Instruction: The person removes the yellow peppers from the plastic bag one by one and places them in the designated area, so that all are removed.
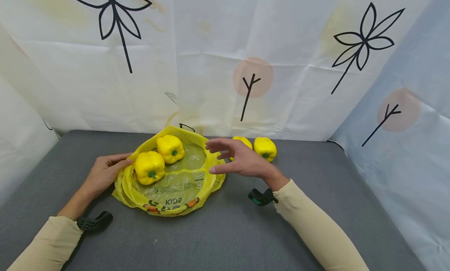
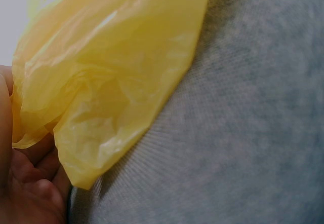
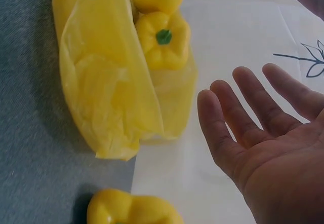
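Note:
A yellow plastic bag (image 1: 214,181) lies with its mouth spread wide on the grey table. Inside, toward its left side, are two yellow peppers, one (image 1: 149,168) nearer and one (image 1: 170,149) farther back. The left hand (image 1: 102,175) pinches the bag's left rim between thumb and fingers; in the left wrist view the bag (image 2: 116,82) hides part of that hand (image 2: 38,183). Over the bag's right edge hangs the right hand (image 1: 242,159), empty, its fingers spread and slightly bent. The right wrist view shows this hand (image 3: 273,143) beside the bag (image 3: 101,72).
Two more yellow peppers, one (image 1: 265,148) in full view and one (image 1: 243,141) partly behind the right hand, sit at the table's back edge. A pale curtain (image 1: 204,87) with plant drawings rises behind the grey table (image 1: 225,239) and along its sides.

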The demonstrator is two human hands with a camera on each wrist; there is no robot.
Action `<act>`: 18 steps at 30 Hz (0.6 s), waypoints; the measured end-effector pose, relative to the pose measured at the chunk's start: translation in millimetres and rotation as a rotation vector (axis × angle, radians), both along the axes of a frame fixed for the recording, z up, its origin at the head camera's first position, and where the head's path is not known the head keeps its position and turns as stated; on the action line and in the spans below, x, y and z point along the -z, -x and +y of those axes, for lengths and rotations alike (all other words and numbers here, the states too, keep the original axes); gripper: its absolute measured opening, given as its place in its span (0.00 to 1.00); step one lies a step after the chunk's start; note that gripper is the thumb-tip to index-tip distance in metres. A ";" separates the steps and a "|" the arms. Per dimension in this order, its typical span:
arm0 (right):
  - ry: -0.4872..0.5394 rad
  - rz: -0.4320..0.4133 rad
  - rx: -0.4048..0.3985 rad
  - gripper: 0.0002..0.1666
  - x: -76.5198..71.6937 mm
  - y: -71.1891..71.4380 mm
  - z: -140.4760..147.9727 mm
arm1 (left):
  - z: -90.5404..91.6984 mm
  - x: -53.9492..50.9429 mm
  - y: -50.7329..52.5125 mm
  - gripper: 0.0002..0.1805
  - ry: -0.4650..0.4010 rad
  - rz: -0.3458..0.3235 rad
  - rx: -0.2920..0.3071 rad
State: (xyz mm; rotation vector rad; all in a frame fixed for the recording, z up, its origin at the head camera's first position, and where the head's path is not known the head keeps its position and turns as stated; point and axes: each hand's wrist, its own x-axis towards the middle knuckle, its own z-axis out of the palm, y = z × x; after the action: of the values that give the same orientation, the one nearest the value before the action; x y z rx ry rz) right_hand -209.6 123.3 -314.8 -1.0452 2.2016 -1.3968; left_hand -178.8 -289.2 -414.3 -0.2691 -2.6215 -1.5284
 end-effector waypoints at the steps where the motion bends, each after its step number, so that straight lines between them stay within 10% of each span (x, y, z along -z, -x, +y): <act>1: -0.002 -0.001 -0.003 0.37 -0.4 0.7 -2.1 | -0.3 0.0 0.1 0.26 -0.003 0.001 0.002; 18: 0.030 -0.015 -0.021 0.38 -12.4 13.2 -35.9 | -0.7 -2.6 -0.4 0.26 -0.019 -0.014 0.005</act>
State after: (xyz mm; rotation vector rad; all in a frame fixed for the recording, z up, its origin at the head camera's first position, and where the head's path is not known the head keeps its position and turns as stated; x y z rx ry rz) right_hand -222.8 87.4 -302.4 -1.0613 2.1589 -1.4283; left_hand -178.3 -289.9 -411.8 -0.2650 -2.6181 -1.5614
